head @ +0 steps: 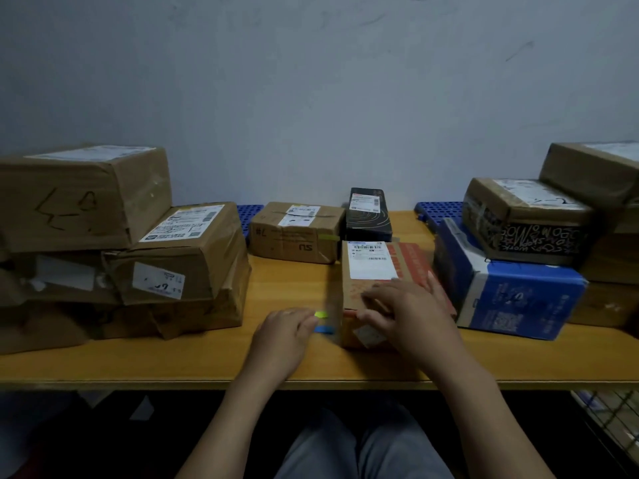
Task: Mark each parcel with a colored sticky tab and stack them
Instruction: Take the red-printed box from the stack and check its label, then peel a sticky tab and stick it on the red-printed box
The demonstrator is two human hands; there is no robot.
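Observation:
A brown parcel with a white label and red print lies on the wooden table in front of me. My right hand rests flat on its near end, fingers spread over the top and front edge. Just left of it, my left hand pinches a pad of sticky tabs, showing yellow-green and blue strips. Behind stand a small brown parcel carrying a green tab on its right edge, and a black box.
A stack of large brown parcels fills the left side. At the right, a blue and white box carries a patterned box beside more brown boxes. Blue plastic pallets lean by the wall.

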